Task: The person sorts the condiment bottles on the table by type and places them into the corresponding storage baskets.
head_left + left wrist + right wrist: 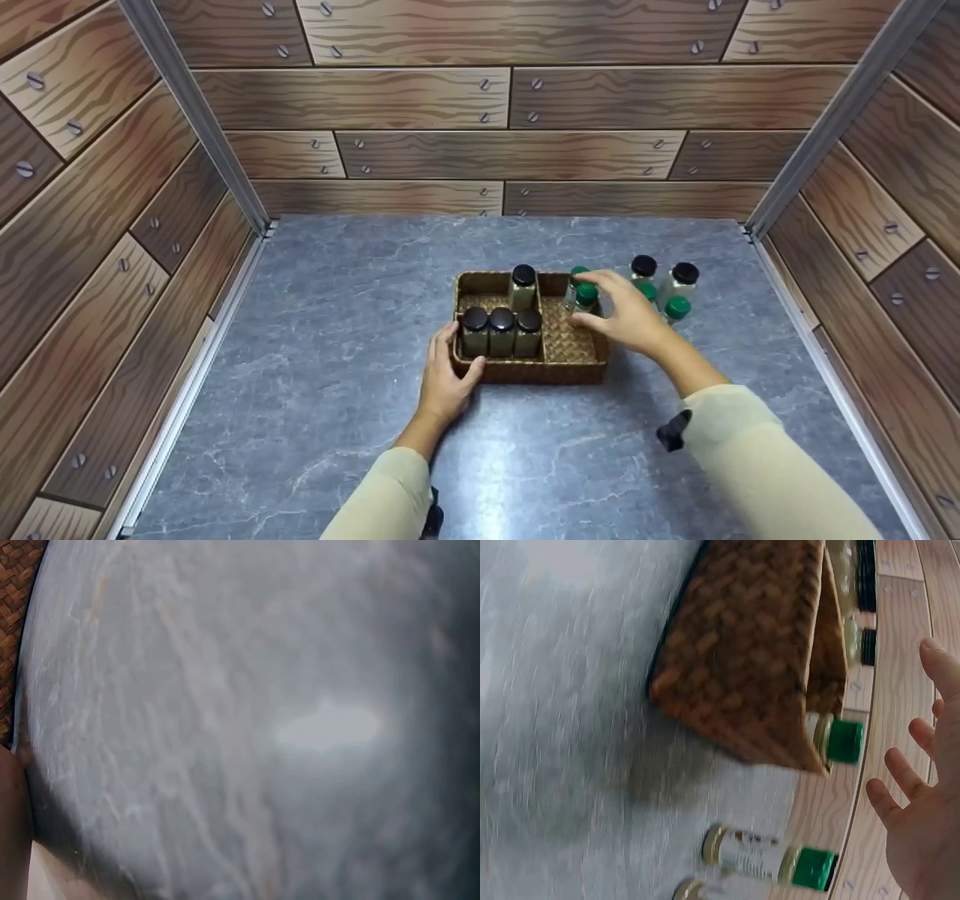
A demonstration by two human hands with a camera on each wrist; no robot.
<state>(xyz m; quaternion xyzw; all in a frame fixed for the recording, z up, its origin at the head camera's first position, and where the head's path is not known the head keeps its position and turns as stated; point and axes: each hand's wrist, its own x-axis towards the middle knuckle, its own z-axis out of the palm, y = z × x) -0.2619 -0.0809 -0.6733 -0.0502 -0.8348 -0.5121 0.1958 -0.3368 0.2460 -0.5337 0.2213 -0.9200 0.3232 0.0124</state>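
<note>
– spot any readable words, numbers or brands around the basket (739, 630)?
– can't make out a single one. see only small dark print (750, 864) in rows on the white label (763, 850) of a green-capped jar (810, 868) outside the basket, too blurred to read.
– and inside the basket?
– glimpse just a pale strip (811, 724) under another green cap (845, 740), mostly hidden by the basket.

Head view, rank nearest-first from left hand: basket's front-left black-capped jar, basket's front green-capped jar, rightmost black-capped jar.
1. Front-left black-capped jar: left side of basket.
2. Front green-capped jar: right compartment.
3. Rightmost black-capped jar: outside, to the right.
</note>
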